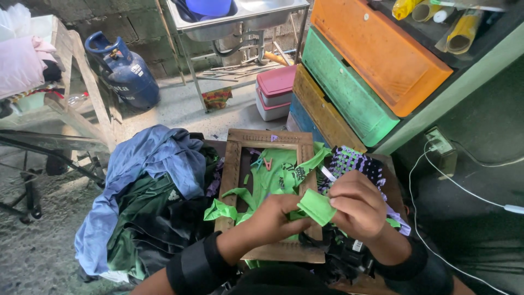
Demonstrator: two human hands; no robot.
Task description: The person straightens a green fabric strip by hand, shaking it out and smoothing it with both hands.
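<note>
Holding a bright green strip of cloth (316, 206) between them, the left hand (275, 218) and the right hand (357, 205) sit close together low in the view. Both hands pinch the strip: the left from the left side, the right from the right. The strip looks flat, folded and soft, with a square end sticking out between the fingers.

Just under the hands lies a brown wooden frame (232, 169) with more green cloth pieces (275, 172) on it. Beside the right hand is a purple and black woven mat (355, 161). Left of the frame lies a pile of blue and dark green clothes (147, 191).

Farther off stand a blue gas tank (123, 68), a pink and white plastic box (275, 90) and a metal sink (240, 19).
</note>
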